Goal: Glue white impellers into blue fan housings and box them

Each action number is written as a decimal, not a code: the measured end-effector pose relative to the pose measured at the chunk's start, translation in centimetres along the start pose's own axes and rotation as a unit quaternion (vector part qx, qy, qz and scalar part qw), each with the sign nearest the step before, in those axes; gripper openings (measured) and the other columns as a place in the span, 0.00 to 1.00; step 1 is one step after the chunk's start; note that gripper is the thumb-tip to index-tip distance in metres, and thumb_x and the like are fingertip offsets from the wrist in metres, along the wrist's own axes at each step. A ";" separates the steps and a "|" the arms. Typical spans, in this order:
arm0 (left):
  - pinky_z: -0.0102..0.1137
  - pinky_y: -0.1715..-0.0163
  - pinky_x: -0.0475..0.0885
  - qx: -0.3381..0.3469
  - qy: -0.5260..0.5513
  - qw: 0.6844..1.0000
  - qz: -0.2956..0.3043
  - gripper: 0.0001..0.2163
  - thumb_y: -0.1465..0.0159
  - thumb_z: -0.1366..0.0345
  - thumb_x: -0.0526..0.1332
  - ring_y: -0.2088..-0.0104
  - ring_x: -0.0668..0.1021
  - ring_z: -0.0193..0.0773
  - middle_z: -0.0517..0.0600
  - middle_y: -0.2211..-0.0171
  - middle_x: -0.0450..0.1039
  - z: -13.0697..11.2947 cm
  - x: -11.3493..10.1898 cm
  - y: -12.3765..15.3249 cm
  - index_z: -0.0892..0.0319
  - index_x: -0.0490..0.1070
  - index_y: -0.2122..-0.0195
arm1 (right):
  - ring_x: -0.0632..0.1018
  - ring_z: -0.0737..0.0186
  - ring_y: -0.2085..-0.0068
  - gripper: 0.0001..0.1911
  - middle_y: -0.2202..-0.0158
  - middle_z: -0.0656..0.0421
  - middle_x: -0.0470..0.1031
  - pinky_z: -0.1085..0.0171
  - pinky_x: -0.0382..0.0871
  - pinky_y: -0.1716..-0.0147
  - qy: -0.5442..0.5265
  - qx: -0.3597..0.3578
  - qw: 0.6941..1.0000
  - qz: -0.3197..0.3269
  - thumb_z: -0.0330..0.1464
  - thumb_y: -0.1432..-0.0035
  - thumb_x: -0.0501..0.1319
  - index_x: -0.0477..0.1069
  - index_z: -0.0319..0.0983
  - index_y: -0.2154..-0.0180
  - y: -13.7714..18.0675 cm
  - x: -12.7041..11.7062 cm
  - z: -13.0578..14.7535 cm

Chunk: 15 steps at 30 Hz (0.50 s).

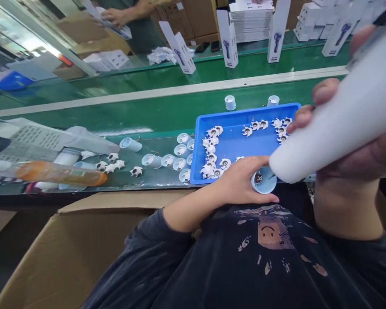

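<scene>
My left hand (241, 182) is wrapped round a small pale-blue cylindrical housing (264, 183), held over my lap with its open end up and a small part visible inside. My right hand (357, 141) grips a large white bottle-shaped tool (337, 116), tilted down so its tip meets the housing's opening. Just beyond my hands, a blue tray (234, 141) holds several small white fan impellers (212, 141) along its left and far sides.
Several pale-blue housings (180, 156) and loose impellers (116, 165) lie on the green bench left of the tray, beside plastic bags and an orange object (61, 174). Two housings (230, 102) stand on the conveyor. White product boxes (227, 40) stand beyond. Another person's hand (114, 16) works far left. A cardboard box (83, 240) sits below.
</scene>
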<state>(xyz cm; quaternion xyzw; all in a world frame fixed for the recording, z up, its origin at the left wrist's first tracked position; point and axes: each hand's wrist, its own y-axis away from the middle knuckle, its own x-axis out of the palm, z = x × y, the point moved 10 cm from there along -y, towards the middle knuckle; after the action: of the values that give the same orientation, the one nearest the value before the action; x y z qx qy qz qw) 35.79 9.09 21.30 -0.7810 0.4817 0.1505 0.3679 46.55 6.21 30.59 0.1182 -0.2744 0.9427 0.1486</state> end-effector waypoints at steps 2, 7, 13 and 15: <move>0.34 0.63 0.74 0.012 -0.002 1.000 -0.021 0.19 0.45 0.52 0.70 0.64 0.78 0.43 0.50 0.64 0.76 -0.8 0.1 -0.8 0.57 0.70 0.59 | 0.76 0.63 0.66 0.35 0.64 0.62 0.70 0.63 0.76 0.66 0.015 -0.028 0.999 0.019 0.66 0.45 0.54 0.67 0.42 0.57 0.2 0.6 0.1; 0.33 0.64 0.73 0.017 0.029 0.999 -0.032 0.14 0.43 0.55 0.68 0.65 0.77 0.42 0.49 0.65 0.75 -1.2 0.6 -1.2 0.58 0.70 0.62 | 0.75 0.66 0.68 0.35 0.67 0.62 0.70 0.65 0.75 0.68 0.052 -0.010 0.999 -0.012 0.64 0.47 0.57 0.69 0.37 0.67 0.7 0.2 0.2; 0.36 0.61 0.73 -0.021 0.021 1.000 -0.009 0.15 0.43 0.55 0.68 0.61 0.77 0.44 0.50 0.62 0.75 -0.4 1.3 -1.0 0.57 0.70 0.60 | 0.77 0.61 0.64 0.35 0.68 0.61 0.68 0.64 0.75 0.67 0.122 -0.035 0.991 -0.028 0.66 0.44 0.52 0.66 0.39 0.67 0.9 0.9 1.1; 0.36 0.60 0.73 -0.030 0.021 0.999 0.000 0.16 0.44 0.56 0.70 0.61 0.77 0.45 0.50 0.62 0.75 -0.3 1.5 -1.1 0.57 0.70 0.60 | 0.78 0.55 0.57 0.38 0.62 0.59 0.70 0.62 0.77 0.62 0.153 -0.004 0.987 -0.046 0.68 0.45 0.50 0.68 0.40 0.60 0.9 0.4 0.4</move>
<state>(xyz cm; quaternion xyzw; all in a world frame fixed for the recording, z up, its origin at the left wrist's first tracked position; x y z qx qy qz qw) 37.39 8.19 21.12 -0.7947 0.4845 0.1488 0.3339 45.89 5.31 30.63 -0.0156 -0.2466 0.9407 0.2325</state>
